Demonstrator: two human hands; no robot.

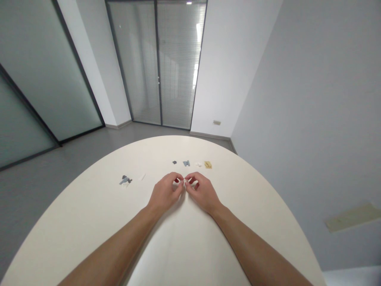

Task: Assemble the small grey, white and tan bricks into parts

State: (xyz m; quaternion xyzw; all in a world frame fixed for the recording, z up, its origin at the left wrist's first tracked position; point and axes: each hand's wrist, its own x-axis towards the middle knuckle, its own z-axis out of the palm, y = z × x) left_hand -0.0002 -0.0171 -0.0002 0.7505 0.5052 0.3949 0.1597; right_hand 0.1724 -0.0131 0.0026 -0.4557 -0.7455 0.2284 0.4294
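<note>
My left hand (168, 190) and my right hand (203, 191) meet over the middle of the white round table (184, 246). Both are closed in a pinch, fingertips nearly touching, around a tiny white piece (185, 181) that is mostly hidden by the fingers. Just beyond them lies a row of small things: a dark piece (174, 162), a blue-grey piece (186, 163), some white bits (198, 164) and a yellowish flat piece (208, 164). Left of my hands rest a thin white strip (143, 177) and a small pile of blue-grey and dark pieces (125, 180) with white bits beside it.
The table's curved far edge (175, 136) lies beyond the row of pieces. Behind it stand a glass door with blinds (178, 71) and a white wall. A frosted glass panel (44, 71) is at the left, a grey wall (321, 99) at the right.
</note>
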